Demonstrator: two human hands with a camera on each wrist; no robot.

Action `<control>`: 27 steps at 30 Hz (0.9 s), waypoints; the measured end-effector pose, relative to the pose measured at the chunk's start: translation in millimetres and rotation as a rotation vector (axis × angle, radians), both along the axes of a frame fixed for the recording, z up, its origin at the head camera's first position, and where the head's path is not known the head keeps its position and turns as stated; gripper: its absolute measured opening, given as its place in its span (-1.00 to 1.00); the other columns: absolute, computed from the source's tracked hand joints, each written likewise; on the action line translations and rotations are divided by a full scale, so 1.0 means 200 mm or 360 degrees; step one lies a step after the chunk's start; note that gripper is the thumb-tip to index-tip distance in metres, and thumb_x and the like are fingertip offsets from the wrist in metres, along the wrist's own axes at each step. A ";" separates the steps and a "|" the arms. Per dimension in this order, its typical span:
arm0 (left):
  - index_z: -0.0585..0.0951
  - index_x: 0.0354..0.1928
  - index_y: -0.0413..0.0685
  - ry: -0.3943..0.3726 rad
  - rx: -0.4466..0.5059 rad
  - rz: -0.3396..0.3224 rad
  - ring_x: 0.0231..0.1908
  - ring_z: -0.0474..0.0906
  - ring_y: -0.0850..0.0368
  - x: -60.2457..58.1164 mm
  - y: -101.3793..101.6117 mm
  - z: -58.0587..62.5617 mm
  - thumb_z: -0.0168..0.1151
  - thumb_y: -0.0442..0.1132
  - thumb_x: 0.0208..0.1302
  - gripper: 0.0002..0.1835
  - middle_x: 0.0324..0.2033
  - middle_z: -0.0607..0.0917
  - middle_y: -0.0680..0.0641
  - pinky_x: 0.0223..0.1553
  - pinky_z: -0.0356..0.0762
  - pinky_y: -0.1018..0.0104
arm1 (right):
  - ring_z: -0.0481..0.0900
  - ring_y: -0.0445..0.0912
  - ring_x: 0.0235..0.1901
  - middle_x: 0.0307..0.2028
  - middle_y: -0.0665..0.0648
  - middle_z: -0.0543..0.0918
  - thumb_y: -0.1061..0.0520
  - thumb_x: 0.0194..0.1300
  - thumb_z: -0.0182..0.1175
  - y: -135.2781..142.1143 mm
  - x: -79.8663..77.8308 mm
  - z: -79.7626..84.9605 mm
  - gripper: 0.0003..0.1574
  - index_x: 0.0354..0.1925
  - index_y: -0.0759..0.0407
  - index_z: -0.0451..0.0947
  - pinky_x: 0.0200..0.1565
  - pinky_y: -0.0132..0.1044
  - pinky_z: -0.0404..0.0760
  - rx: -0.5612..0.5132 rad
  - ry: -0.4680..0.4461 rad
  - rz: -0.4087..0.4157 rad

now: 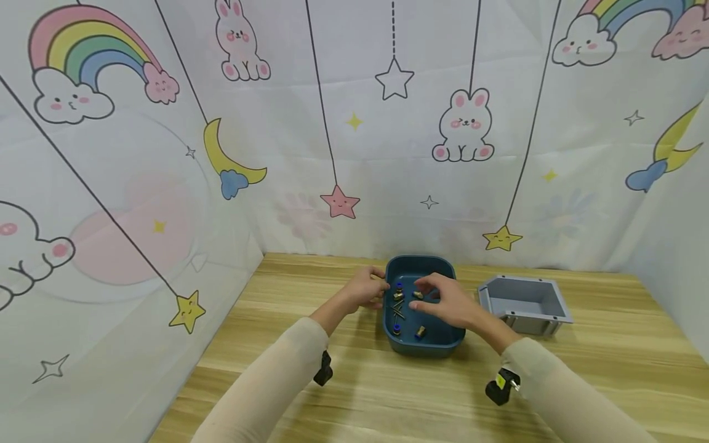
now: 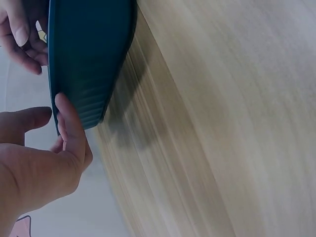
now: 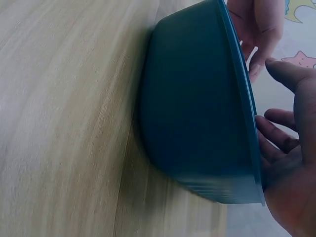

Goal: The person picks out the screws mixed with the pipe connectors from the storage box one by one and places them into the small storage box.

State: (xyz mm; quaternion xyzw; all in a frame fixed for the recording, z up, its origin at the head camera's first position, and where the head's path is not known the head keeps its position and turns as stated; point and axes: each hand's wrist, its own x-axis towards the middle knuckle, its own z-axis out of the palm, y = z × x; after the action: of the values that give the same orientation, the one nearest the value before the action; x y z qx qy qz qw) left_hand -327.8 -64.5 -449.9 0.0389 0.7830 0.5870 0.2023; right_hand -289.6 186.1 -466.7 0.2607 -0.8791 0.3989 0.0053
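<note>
A dark blue plastic basin (image 1: 423, 349) sits on the wooden table. Several small brass fittings (image 1: 420, 332), some with blue collars, lie on its floor along with thin screws (image 1: 397, 309). At the basin's left side, my left hand (image 1: 365, 288) pinches the rim; in the left wrist view the thumb is on the inner side and the fingers (image 2: 71, 123) against the outer wall. My right hand (image 1: 451, 301) hovers over the basin's right half, thumb and fingers apart, near a brass fitting (image 1: 418, 295). Nothing shows between its fingers in the right wrist view.
A grey open-fronted bin (image 1: 526, 323) stands on the table just right of the basin. White cloth walls (image 1: 388, 234) printed with rabbits and stars enclose the table (image 1: 376, 406) at the back and sides.
</note>
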 end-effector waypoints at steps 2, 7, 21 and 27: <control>0.39 0.37 -0.30 0.0006 -0.0015 -0.0012 -0.18 0.61 0.03 0.00 0.00 -0.01 0.19 -0.37 0.48 -0.52 -0.14 0.62 -0.20 -0.12 0.81 0.04 | 0.65 0.15 0.06 0.08 0.30 0.66 -0.09 0.42 0.44 -0.01 0.00 0.00 -0.29 0.28 0.37 0.56 0.13 0.14 0.69 -0.0004 -0.0025 -0.0015; 0.37 0.39 -0.27 0.0000 -0.0014 -0.0045 -0.14 0.64 0.01 -0.02 -0.01 -0.03 0.17 -0.37 0.47 -0.50 -0.09 0.64 -0.22 -0.14 0.81 0.06 | 0.68 0.07 -0.04 0.01 0.28 0.69 -0.06 0.38 0.48 -0.02 -0.01 0.02 -0.37 0.20 0.33 0.61 0.02 0.02 0.74 -0.0007 -0.0056 -0.0069; 0.31 0.52 -0.22 -0.0142 0.0124 -0.0101 -0.15 0.68 -0.04 -0.03 -0.02 -0.09 0.10 -0.24 0.55 -0.42 0.00 0.68 -0.31 -0.16 0.78 0.01 | 0.68 0.06 -0.05 0.00 0.24 0.70 -0.05 0.38 0.48 -0.04 -0.02 0.01 -0.39 0.18 0.34 0.62 0.02 0.01 0.73 0.0038 -0.0077 -0.0089; 0.24 0.58 -0.24 -0.0292 0.0338 -0.0160 -0.01 0.65 -0.10 -0.03 -0.02 -0.12 0.01 -0.24 0.60 -0.40 0.19 0.58 -0.41 -0.15 0.74 0.03 | 0.67 0.09 -0.06 -0.04 0.23 0.69 0.00 0.37 0.49 -0.06 -0.03 0.00 -0.44 0.14 0.35 0.64 0.01 0.01 0.72 0.0064 -0.0069 -0.0078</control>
State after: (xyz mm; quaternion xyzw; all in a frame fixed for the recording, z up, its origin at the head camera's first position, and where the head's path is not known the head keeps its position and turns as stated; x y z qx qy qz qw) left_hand -334.7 -69.0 -474.2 0.0454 0.6916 0.6568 0.2970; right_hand -296.0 173.1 -465.8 0.2304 -0.8930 0.3865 -0.0092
